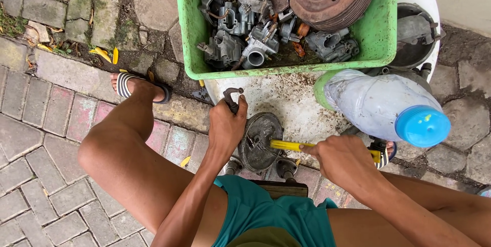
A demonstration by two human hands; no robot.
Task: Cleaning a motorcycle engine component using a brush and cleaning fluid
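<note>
Head view, left hand: fingers closed on a dark lever, its lower end hidden.
Right hand: fingers closed on yellow tool, tip unclear.
Round metal part: at 6 o'clock from green tub, bottom cut off by knees.

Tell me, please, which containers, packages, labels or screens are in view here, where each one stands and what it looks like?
Green plastic tub: top centre, rectangular, full of grey and rusty metal engine parts.
Plastic bottle: right of centre, on its side beside the tub, cloudy clear body, round blue cap pointing toward the camera, above the right hand.
Labels, signs or screens: none that I can make out.
</note>
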